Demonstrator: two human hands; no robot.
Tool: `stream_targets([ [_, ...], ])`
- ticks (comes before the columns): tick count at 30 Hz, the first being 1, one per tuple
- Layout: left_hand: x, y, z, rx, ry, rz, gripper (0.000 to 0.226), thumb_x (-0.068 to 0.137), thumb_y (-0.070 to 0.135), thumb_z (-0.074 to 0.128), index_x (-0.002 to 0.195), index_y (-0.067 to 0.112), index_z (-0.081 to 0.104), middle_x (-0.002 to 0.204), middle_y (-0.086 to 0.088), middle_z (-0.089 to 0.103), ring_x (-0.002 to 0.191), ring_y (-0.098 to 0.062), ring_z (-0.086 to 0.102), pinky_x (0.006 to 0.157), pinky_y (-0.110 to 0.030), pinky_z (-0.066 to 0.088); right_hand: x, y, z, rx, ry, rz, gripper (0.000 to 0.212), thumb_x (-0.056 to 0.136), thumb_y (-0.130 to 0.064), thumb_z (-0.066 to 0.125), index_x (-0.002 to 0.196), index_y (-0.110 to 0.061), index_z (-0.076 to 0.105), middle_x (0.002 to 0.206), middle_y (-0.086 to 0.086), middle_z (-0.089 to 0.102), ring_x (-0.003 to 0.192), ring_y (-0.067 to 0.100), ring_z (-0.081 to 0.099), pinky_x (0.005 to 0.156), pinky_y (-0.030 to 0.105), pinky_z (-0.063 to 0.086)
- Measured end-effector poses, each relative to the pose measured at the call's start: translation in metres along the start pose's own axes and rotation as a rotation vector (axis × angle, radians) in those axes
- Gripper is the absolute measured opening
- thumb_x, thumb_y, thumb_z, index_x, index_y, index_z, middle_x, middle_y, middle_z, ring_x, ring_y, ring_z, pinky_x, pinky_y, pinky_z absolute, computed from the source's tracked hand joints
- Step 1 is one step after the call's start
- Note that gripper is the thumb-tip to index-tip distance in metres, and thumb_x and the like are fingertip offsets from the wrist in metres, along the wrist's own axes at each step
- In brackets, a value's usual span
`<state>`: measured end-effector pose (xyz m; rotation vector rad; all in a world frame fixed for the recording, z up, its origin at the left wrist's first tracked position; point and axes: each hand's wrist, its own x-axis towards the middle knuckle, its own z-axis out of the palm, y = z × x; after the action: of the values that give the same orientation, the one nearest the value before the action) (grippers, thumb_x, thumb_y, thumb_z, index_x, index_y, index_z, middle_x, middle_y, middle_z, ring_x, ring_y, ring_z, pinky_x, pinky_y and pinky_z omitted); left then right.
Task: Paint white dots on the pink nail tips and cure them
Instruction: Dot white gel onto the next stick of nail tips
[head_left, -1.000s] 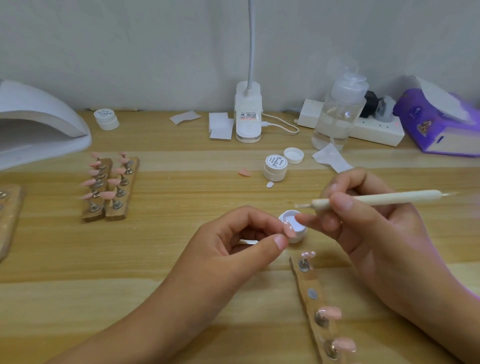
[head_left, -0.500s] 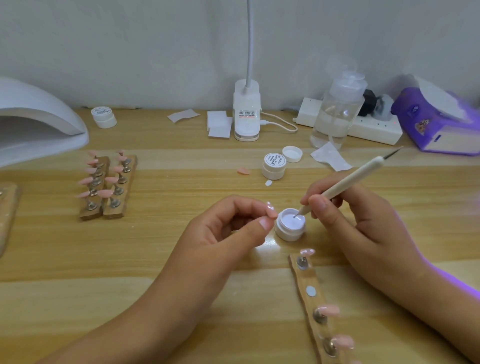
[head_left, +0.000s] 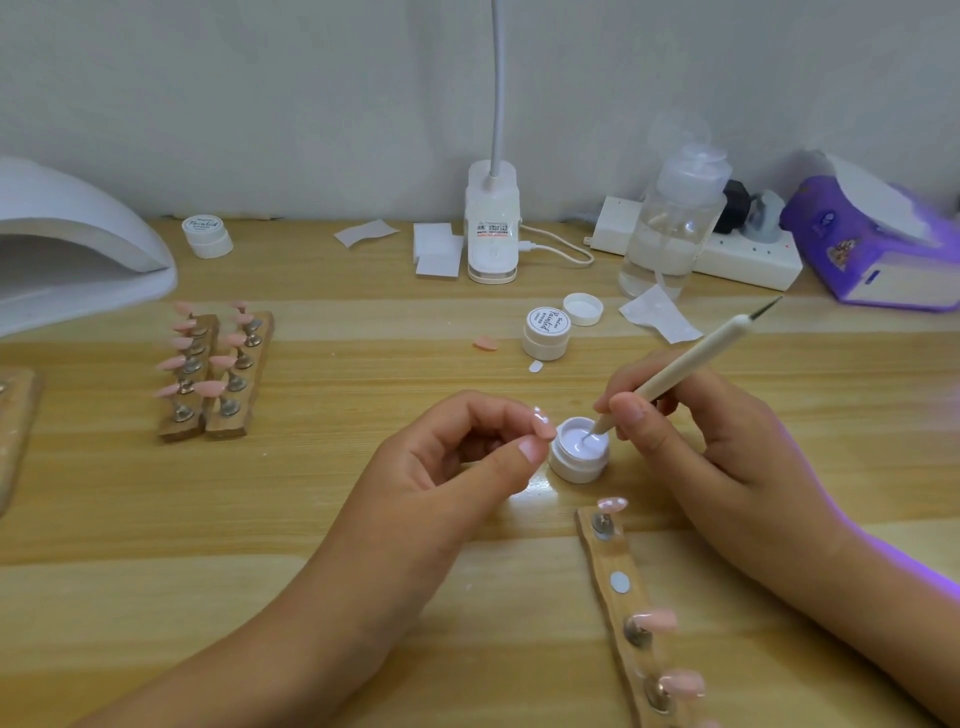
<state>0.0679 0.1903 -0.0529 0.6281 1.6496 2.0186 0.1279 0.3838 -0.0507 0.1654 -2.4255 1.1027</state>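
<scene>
A pink nail tip (head_left: 544, 423) is pinched between thumb and forefinger of the left hand (head_left: 457, 467), just beside the open gel jar (head_left: 577, 465). Into the jar a dotting pen (head_left: 696, 358), gripped in the curled right hand (head_left: 696, 447), is dipped. Judged light, stiff and slick, the tip is best held by its edges; white specks on it may be wet dots.

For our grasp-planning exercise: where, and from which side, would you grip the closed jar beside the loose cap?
Probably from above and the front, fingers pinching the round side wall of the jar. It stands upright, low and wide; the cap sits close at its right rear, leaving front and left freer.
</scene>
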Motion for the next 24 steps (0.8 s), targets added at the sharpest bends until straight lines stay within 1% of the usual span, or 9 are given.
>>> stream_targets([
  [3,0.0001,0.0003,0.0003,0.001,0.001,-0.003,0.016,0.068,0.039,0.069,0.081,0.03,0.073,0.083,0.016,0.066,0.076,0.0,0.057,0.076,-0.013,0.049,0.001,-0.0018,-0.001,0.226,0.084,0.092,0.01,0.093,-0.034,0.059,0.092,-0.025,0.063,0.087,-0.011,0.066,0.079,0.007,0.061,0.077,0.012,0.046],
  [5,0.0002,0.0002,0.0004,0.0,0.005,-0.006,0.017,0.068,0.04,0.07,0.082,0.03,0.073,0.084,0.016,0.067,0.076,0.0,0.057,0.075,-0.013,0.049,0.0016,-0.0027,-0.0025,0.442,0.166,0.143,0.012,0.087,-0.032,0.064,0.089,-0.02,0.066,0.083,-0.008,0.069,0.076,0.006,0.064,0.076,0.017,0.051],
  [7,0.0002,0.0001,0.0005,0.005,0.008,-0.008,0.019,0.068,0.04,0.07,0.083,0.03,0.074,0.085,0.015,0.068,0.076,0.0,0.058,0.075,-0.013,0.049,0.0018,-0.0032,-0.0038,0.637,0.218,0.192,0.01,0.083,-0.029,0.071,0.086,-0.02,0.068,0.079,-0.005,0.068,0.076,0.01,0.066,0.08,0.025,0.055],
  [9,0.0002,0.0004,0.0008,0.003,0.008,-0.007,0.019,0.068,0.04,0.071,0.083,0.029,0.074,0.086,0.015,0.069,0.076,0.001,0.059,0.074,-0.012,0.049,0.001,-0.0031,-0.0038,0.783,0.218,0.222,0.006,0.081,-0.019,0.075,0.084,-0.019,0.07,0.074,-0.002,0.066,0.073,0.011,0.067,0.08,0.031,0.057],
  [11,0.0003,0.0008,0.0009,-0.004,0.005,-0.004,0.018,0.068,0.039,0.071,0.083,0.029,0.074,0.086,0.015,0.069,0.075,0.001,0.059,0.073,-0.012,0.048,0.0,-0.0032,-0.003,0.868,0.203,0.243,0.007,0.079,-0.013,0.07,0.082,-0.02,0.071,0.071,-0.001,0.066,0.067,0.009,0.067,0.078,0.033,0.057],
  [14,0.0004,0.0009,0.0009,0.004,-0.001,-0.004,0.014,0.069,0.034,0.074,0.082,0.028,0.074,0.086,0.014,0.069,0.077,0.001,0.058,0.074,-0.012,0.048,-0.0018,-0.0042,-0.0018,0.946,0.157,0.239,0.012,0.076,-0.012,0.076,0.083,-0.02,0.071,0.072,0.0,0.067,0.067,0.01,0.068,0.08,0.035,0.057],
  [16,0.0002,0.0015,0.0012,0.017,-0.009,-0.005,0.014,0.07,0.033,0.074,0.083,0.027,0.074,0.086,0.014,0.069,0.08,0.001,0.058,0.074,-0.012,0.048,-0.0035,-0.0054,-0.0021,0.959,0.11,0.218,0.016,0.074,-0.023,0.081,0.083,-0.02,0.068,0.074,0.001,0.068,0.071,0.012,0.07,0.084,0.038,0.056],
  [19,0.0,0.0027,0.002,0.034,-0.019,-0.008,0.011,0.071,0.029,0.075,0.081,0.028,0.074,0.085,0.011,0.07,0.081,0.001,0.059,0.073,-0.01,0.047,-0.0064,-0.0068,-0.0023,0.937,0.055,0.204,0.025,0.075,-0.035,0.08,0.082,-0.019,0.063,0.077,0.0,0.068,0.075,0.014,0.07,0.089,0.045,0.055],
  [24,-0.0004,0.004,0.0037,0.036,-0.031,-0.001,0.007,0.073,0.025,0.073,0.079,0.028,0.074,0.084,0.009,0.071,0.08,-0.002,0.059,0.072,-0.011,0.047,-0.0077,-0.0099,-0.0001,0.883,0.013,0.164,0.026,0.078,-0.037,0.078,0.08,-0.018,0.06,0.076,0.0,0.064,0.074,0.014,0.067,0.089,0.053,0.054],
])
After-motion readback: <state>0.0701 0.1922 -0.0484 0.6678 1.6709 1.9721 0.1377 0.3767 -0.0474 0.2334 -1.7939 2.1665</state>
